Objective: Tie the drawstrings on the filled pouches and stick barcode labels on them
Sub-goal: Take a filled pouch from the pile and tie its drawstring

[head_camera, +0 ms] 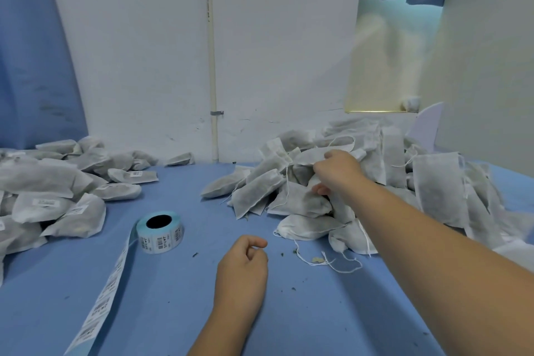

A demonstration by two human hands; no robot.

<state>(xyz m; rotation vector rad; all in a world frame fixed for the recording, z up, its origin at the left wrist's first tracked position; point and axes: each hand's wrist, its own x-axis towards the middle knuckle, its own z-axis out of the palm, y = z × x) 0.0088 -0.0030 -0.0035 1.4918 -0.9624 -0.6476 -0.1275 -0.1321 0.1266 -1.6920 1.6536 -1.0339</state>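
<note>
The right hand (pixel 338 173) pinches a white filled fabric pouch (pixel 314 181) in the heap on the blue table (pixel 173 312). The left hand (pixel 241 269) rests loosely curled near a blue-backed barcode-label roll (pixel 160 233).

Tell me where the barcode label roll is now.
In the head view the label roll lies on the blue table left of centre, between the labelled pouches and the left hand, its strip trailing toward the near edge.

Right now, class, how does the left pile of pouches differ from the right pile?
The left pile carries barcode labels; the right pile shows none. The right pile trails loose drawstrings; the left pile shows none. The right hand grips a pouch in the right pile; no hand touches the left pile. Both are filled white pouches.
</note>
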